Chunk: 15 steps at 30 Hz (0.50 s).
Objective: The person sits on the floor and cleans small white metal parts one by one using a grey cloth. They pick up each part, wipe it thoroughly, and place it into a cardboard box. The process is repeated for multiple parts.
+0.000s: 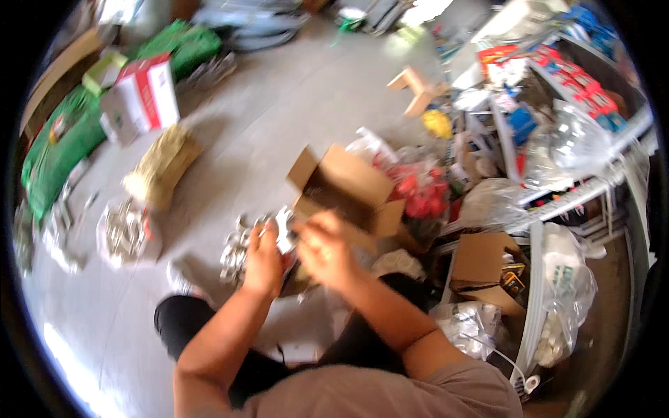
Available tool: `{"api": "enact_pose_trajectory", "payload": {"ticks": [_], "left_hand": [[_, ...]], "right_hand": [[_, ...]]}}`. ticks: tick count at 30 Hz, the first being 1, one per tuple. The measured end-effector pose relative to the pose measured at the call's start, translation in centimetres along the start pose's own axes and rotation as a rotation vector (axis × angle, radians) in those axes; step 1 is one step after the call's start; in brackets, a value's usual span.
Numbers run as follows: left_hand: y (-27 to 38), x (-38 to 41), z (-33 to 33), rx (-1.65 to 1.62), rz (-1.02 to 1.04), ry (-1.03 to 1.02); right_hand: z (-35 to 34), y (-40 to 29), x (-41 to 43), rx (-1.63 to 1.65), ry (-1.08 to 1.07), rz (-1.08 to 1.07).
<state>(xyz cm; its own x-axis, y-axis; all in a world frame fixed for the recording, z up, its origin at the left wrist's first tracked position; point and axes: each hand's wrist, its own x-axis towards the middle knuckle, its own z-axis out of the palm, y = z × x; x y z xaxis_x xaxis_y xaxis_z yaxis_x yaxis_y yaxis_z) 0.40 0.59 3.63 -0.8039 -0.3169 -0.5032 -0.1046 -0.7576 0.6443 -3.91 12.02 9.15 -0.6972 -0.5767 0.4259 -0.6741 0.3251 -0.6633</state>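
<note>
Motion blur softens both hands in front of me. My left hand point(263, 261) is closed around a whitish fitting point(285, 230), whose exact kind is unclear. Close to its right side is my right hand point(326, 253), with fingers bent towards the fitting; whether they grip anything cannot be made out. A heap of small white-grey, curved fittings point(234, 253) lies on the floor just left of my left hand. Right behind my right hand stands an open cardboard box point(360, 172), flaps up, its inside dark.
Right of the box are a clear bag of red items point(420, 190) and cluttered metal shelving point(569, 196). A smaller open carton point(483, 264) sits lower right. On the left lie a bag of fittings point(125, 235), a yellowish sack point(163, 167), green sacks point(68, 141) and a red-white carton point(143, 96).
</note>
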Motion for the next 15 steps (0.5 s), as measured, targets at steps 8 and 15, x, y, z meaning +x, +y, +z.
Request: {"api": "enact_pose_trajectory", "payload": {"ticks": [8, 15], "left_hand": [[0.6, -0.6, 0.6, 0.093, 0.091, 0.066], [0.0, -0.6, 0.3, 0.19, 0.352, 0.047]], "right_hand": [[0.0, 0.7, 0.5, -0.149, 0.042, -0.163], [0.2, 0.3, 0.3, -0.277, 0.044, -0.094]]}}
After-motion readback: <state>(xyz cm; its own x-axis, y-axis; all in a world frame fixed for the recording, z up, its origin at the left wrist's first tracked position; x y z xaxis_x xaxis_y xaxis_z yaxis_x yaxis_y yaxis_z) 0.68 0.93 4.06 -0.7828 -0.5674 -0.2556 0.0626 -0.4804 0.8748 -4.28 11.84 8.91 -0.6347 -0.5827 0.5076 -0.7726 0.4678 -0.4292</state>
